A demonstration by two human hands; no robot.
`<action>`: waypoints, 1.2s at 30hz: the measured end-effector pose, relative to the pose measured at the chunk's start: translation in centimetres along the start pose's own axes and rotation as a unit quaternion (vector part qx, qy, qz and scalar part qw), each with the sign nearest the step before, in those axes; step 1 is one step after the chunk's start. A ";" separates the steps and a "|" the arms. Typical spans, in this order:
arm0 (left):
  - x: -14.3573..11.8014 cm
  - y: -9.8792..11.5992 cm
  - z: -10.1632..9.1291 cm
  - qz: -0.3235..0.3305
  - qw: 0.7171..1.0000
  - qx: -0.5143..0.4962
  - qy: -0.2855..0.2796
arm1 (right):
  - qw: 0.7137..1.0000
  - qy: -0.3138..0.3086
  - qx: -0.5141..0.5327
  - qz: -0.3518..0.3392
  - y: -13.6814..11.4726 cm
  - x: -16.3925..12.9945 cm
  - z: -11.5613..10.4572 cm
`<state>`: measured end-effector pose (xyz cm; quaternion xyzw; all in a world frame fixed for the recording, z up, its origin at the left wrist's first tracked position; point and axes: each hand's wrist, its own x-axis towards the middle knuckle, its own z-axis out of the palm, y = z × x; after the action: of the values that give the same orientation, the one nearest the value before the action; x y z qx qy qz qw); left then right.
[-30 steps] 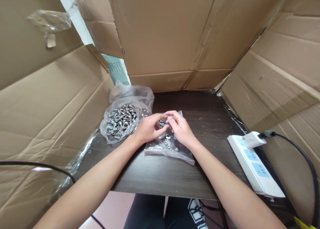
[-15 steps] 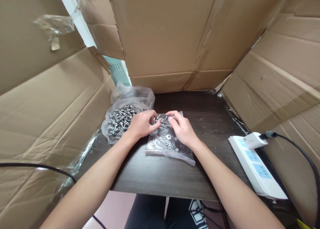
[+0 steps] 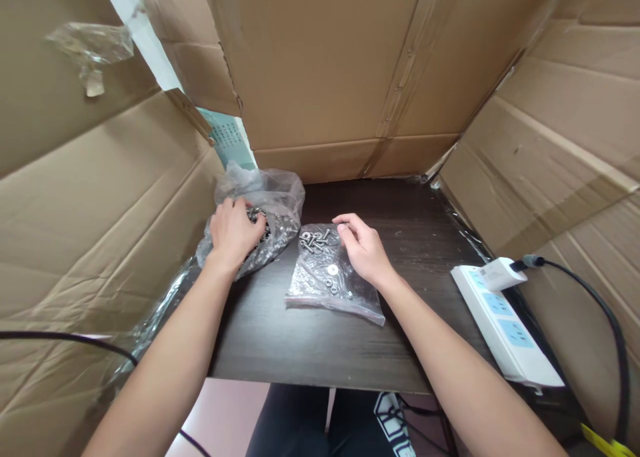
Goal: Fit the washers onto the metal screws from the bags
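- Cardboard walls (image 3: pixel 325 64) close in on three sides of a dark wood-grain table (image 3: pixel 320 350); a white power strip (image 3: pixel 505 324) with a plugged-in adapter lies at 3 o'clock, and a black cable (image 3: pixel 65 337) runs along the left edge at 8 o'clock.
- Work in hand, as I judge it: picking fasteners out of the bulk bag and gathering them on the small bag, one reach at a time.
- Left hand (image 3: pixel 234 234) sits at 10 o'clock from the table's middle, palm down, fingers curled into the mouth of the large bag of screws (image 3: pixel 273 207). Whether it has pinched a screw I cannot tell; the fingertips are hidden among the metal and the plastic.
- Left forearm runs straight from the near edge toward that bag, wrist slightly bent down.
- Right hand (image 3: pixel 363 247) rests just right of the small clear bag (image 3: pixel 333 280), at about 1 o'clock from the table's middle. Its fingers are loosely spread and half curled, holding nothing; the fingertips hover at or just over the bag's top right corner.
- Loose screws and washers (image 3: pixel 317 240) lie on the upper part of the small clear bag, with a few more washers lower down, near the right hand's fingertips and well apart from the left hand.
- Next move, I judge, calls for a fine pinch on a single piece from a tangled heap, with the thin plastic kept from dragging along.
- Crumpled tape (image 3: pixel 90 47) hangs on the left cardboard wall at 10 o'clock, away from both hands.
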<state>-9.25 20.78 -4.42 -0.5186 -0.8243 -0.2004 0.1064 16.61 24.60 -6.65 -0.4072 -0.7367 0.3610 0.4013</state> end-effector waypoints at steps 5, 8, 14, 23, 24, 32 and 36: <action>-0.9 1.6 0.7 0.148 0.980 -0.128 0.025 | 0.997 0.075 -0.020 0.001 0.3 0.3 -0.1; -2.1 3.1 1.3 0.266 0.946 -0.184 -0.034 | 0.995 0.077 -0.065 -0.005 0.7 0.4 0.0; -4.3 5.3 2.6 0.370 0.894 -0.205 -0.148 | 0.971 -0.019 -0.216 -0.095 1.3 0.0 0.6; -4.4 5.4 3.6 0.363 0.908 -0.187 -0.091 | 0.956 -0.049 -0.274 -0.096 0.5 -0.1 0.3; -4.4 5.5 3.8 0.362 0.910 -0.180 -0.090 | 0.960 -0.046 -0.264 -0.086 0.3 -0.1 0.1; -4.5 5.8 4.5 0.382 0.904 -0.170 -0.094 | 0.947 -0.235 -0.212 -0.052 -0.6 -0.4 -1.0; -4.3 6.0 4.1 0.398 0.894 -0.176 -0.102 | 0.939 -0.250 -0.230 -0.063 -0.6 -0.5 -0.8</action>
<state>-1.89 21.40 -8.42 -0.8314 -0.5063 -0.2292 -0.0004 17.28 24.05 -5.92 -0.3377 -0.9003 0.2461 0.1218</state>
